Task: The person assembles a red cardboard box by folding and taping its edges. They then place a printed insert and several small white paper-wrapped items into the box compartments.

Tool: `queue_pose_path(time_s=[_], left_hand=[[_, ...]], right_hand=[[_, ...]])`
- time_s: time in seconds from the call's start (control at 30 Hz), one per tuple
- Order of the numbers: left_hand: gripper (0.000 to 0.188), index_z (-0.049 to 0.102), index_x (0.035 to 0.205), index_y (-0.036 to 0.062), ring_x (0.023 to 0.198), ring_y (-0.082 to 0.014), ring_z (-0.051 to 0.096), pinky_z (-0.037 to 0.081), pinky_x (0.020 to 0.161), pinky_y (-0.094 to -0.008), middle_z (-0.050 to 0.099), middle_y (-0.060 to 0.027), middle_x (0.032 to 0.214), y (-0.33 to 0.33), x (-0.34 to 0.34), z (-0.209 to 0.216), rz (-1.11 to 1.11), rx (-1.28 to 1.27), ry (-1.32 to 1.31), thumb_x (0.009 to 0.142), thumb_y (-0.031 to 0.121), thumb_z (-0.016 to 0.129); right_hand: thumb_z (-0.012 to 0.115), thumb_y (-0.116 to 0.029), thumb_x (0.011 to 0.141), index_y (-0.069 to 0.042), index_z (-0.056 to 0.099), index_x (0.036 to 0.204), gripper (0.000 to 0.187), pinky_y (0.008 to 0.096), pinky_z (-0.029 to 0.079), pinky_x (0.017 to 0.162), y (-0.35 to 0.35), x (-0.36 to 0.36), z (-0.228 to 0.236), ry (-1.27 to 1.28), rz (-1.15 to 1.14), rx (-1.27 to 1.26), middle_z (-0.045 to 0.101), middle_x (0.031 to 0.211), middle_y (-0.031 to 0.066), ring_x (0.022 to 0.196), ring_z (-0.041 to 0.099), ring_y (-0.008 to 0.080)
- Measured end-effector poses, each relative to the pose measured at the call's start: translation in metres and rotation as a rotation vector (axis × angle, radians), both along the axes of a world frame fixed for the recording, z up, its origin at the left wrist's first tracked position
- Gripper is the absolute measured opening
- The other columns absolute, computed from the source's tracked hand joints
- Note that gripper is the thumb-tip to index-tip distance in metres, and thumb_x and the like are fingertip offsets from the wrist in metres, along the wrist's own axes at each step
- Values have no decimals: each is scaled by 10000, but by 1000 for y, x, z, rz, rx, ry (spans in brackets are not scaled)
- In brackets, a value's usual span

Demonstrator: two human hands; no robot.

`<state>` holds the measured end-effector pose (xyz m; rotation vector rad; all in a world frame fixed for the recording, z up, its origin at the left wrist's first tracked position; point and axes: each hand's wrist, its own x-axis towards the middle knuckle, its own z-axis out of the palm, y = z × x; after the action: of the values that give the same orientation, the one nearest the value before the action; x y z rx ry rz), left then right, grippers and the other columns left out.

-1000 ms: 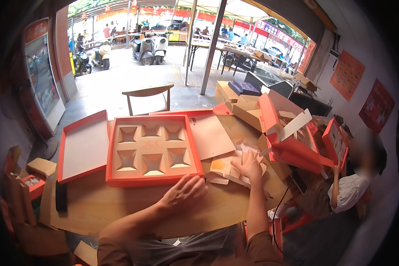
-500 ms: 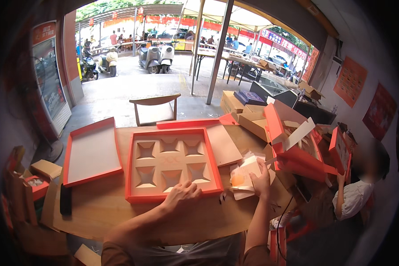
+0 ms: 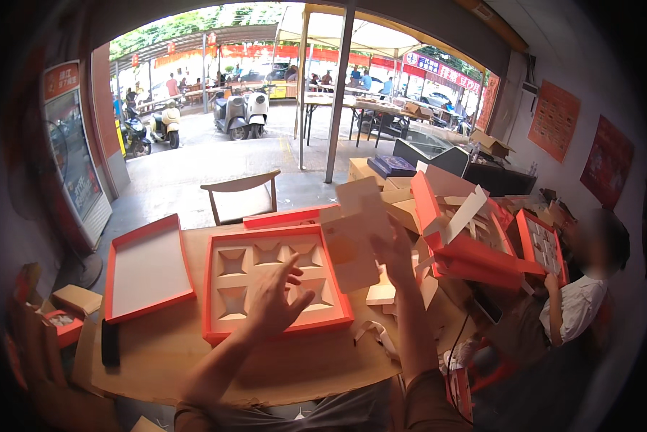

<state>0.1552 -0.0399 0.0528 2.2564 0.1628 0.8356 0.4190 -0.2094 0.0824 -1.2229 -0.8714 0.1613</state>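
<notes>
A red gift box [image 3: 209, 288] lies on the wooden table [image 3: 266, 371], fitted with a cream insert that has several square wells. My left hand [image 3: 273, 294] hovers over the insert, fingers spread and nothing in it. Raised at the box's right side, my right hand [image 3: 395, 252] grips a flat cream card [image 3: 350, 237] with an orange printed patch. The card stands tilted and covers the box's far right corner. More cream folded pieces [image 3: 382, 289] lie beneath my right hand. Left of the box sits a shallow red lid [image 3: 148, 266] with its white inside up.
A dark flat object [image 3: 110, 344] lies by the lid. Red box parts [image 3: 474, 261] pile up at the right, where a person [image 3: 582, 309] handles another red box [image 3: 543, 245]. A chair [image 3: 241, 198] stands beyond the table. Open cartons [image 3: 75, 299] are at the left.
My right hand has lifted the cream card from the pile and brought it up and left toward the box. My left hand has risen off the near rim and opened.
</notes>
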Motion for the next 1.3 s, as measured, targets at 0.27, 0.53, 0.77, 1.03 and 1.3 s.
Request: queue_pose_path(time_s=[0.27, 0.53, 0.77, 1.03, 1.3], left_hand=[[740, 238, 1695, 60, 1240, -218, 662, 560, 1042, -385, 653, -170, 1381, 40, 72, -9, -132, -805, -523, 1073, 84, 639], [592, 392, 1616, 51, 1212, -269, 696, 570, 1030, -412, 692, -179, 1278, 54, 54, -5, 56, -221, -439, 1065, 57, 609], [652, 245, 1636, 50, 1477, -457, 475, 407, 1200, -566, 429, -333, 1598, 34, 58, -23, -104, -32, -437, 1100, 153, 602], [743, 212, 1630, -19, 1312, -465, 546, 424, 1144, -573, 492, -337, 1463, 49, 40, -18, 25, 39, -472, 1018, 145, 601], [572, 472, 1468, 38, 1187, -400, 632, 502, 1041, -502, 600, -222, 1348, 50, 19, 24, 27, -13, -451, 946, 72, 705]], right_hand=[[727, -177, 1046, -18, 486, 1564, 594, 267, 604, 774, 85, -31, 9, -22, 285, -163, 699, 1253, 62, 1074, 689, 116], [878, -237, 928, -75, 237, 1697, 1014, 456, 567, 1095, 81, -47, 11, -222, 188, -152, 545, 1521, 161, 1382, 595, 296], [964, -276, 781, -72, 199, 1708, 1219, 471, 507, 1156, 98, -72, 3, -338, 287, -201, 519, 1547, 157, 1447, 531, 291], [886, -137, 888, -55, 416, 1580, 840, 430, 524, 1097, 91, -92, 9, -359, 317, -121, 599, 1433, 138, 1329, 609, 276], [794, -123, 953, -23, 631, 1378, 467, 449, 540, 1056, 97, -106, -11, -293, 226, 148, 657, 1351, 178, 1252, 658, 337]])
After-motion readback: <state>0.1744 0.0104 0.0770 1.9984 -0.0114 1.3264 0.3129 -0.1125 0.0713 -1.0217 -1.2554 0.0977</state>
